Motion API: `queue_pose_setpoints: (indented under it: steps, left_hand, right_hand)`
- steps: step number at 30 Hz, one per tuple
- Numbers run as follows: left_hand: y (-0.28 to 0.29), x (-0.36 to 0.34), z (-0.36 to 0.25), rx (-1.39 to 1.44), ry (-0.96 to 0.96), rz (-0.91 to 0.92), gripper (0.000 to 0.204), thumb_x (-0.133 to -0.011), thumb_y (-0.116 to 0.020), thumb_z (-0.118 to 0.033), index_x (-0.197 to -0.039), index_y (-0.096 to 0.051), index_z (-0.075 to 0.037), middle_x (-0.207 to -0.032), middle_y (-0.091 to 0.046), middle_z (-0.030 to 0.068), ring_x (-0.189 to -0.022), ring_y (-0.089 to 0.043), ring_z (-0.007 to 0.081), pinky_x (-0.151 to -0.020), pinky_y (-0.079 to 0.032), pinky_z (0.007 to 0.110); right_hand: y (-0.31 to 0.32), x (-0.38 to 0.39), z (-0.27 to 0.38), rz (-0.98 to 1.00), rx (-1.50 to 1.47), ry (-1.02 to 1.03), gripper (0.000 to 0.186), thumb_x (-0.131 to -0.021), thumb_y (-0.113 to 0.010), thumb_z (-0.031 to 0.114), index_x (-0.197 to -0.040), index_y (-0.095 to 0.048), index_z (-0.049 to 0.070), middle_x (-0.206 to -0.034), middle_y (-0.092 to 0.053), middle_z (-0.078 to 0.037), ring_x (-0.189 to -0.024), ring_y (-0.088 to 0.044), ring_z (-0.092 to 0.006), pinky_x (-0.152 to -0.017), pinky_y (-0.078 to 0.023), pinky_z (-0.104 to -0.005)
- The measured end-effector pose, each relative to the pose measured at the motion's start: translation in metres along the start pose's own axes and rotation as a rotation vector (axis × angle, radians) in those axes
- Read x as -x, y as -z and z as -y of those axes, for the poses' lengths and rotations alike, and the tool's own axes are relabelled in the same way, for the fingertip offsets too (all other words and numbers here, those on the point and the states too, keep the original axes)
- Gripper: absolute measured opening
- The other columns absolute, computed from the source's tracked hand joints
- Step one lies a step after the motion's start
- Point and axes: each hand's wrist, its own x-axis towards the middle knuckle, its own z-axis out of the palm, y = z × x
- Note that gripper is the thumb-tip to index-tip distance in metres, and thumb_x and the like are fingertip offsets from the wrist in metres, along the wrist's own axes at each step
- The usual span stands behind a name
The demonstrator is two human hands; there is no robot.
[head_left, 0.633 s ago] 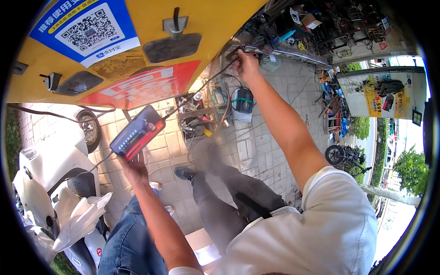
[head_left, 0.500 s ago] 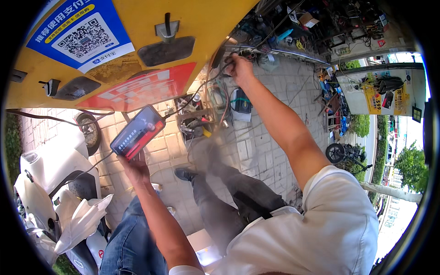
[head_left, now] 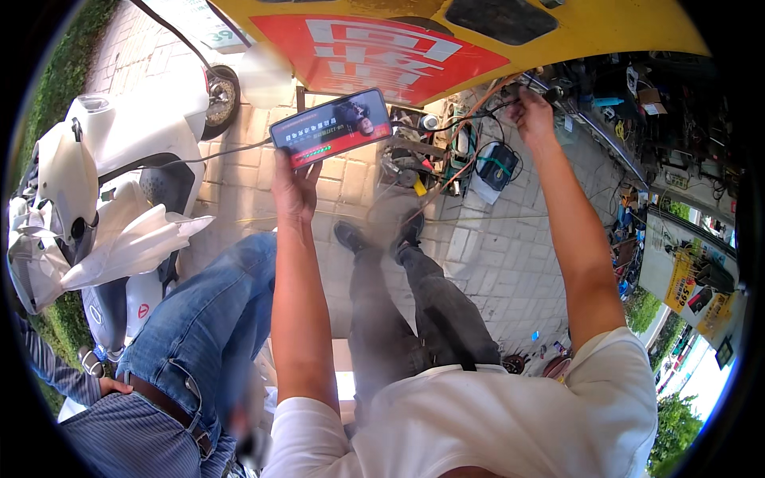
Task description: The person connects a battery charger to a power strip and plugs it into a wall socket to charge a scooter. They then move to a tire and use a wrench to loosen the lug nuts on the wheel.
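Note:
My left hand grips the lower edge of a flat rectangular battery charger, with a dark and red label facing up. One thin cord leaves its left end toward the white scooter. From the right end, a black cable runs over to my right hand. The fingers of that hand are closed around the cable near its far end; exactly what sits in the fingertips is too small to tell. A yellow cabinet with a red sign stands just beyond both hands.
Below the cabinet lie a bin of tools and a dark boxy device on the paving. Another person in blue jeans stands close at my left, a hand on the hip. Cluttered shelves line the far right.
The view has swung, so the cabinet sits higher and further right. The charger is now more level. More of the other person shows. Both hands keep their hold.

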Motion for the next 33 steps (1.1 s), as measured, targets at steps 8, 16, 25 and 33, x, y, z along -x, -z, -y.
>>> queue_pose_setpoints:
  steps: [8,16,25,33]
  left_hand:
    - [-0.002,0.0,0.003,-0.027,0.021,0.055,0.05,-0.083,-0.056,-0.048,-0.115,-0.049,-0.01,-0.114,-0.054,0.006,-0.107,-0.051,0.0219,-0.098,-0.038,0.042]
    - [0.003,-0.001,-0.006,-0.023,-0.023,0.03,0.052,-0.084,-0.056,-0.046,-0.119,-0.046,-0.009,-0.116,-0.053,0.0061,-0.109,-0.05,0.0222,-0.098,-0.037,0.044]
    - [0.004,0.001,-0.004,-0.046,0.004,0.035,0.054,-0.083,-0.058,-0.046,-0.121,-0.045,-0.01,-0.117,-0.053,0.0066,-0.11,-0.049,0.023,-0.096,-0.038,0.043]
    - [0.01,0.014,-0.003,-0.082,0.033,0.006,0.058,-0.081,-0.057,-0.053,-0.117,-0.048,-0.009,-0.113,-0.054,0.0075,-0.107,-0.049,0.0248,-0.095,-0.036,0.044]
  right_hand:
    - [0.061,-0.06,0.011,-0.346,-0.282,0.083,0.016,-0.091,-0.049,0.015,-0.088,-0.055,0.001,-0.073,-0.06,-0.009,-0.048,-0.053,-0.0164,-0.046,-0.045,-0.0299]
    - [-0.013,0.002,0.011,0.012,0.016,-0.024,0.017,-0.09,-0.05,0.016,-0.082,-0.055,0.002,-0.061,-0.055,-0.007,-0.046,-0.052,-0.0176,-0.044,-0.044,-0.0312]
    - [0.036,-0.009,0.005,-0.05,-0.074,-0.049,0.022,-0.089,-0.055,0.027,-0.093,-0.056,0.005,-0.084,-0.061,-0.008,-0.064,-0.054,-0.016,-0.054,-0.046,-0.0302]
    - [-0.011,0.1,-0.041,0.152,0.556,0.118,0.03,-0.086,-0.059,0.026,-0.105,-0.057,0.003,-0.094,-0.061,-0.004,-0.075,-0.056,-0.0109,-0.067,-0.046,-0.0228]
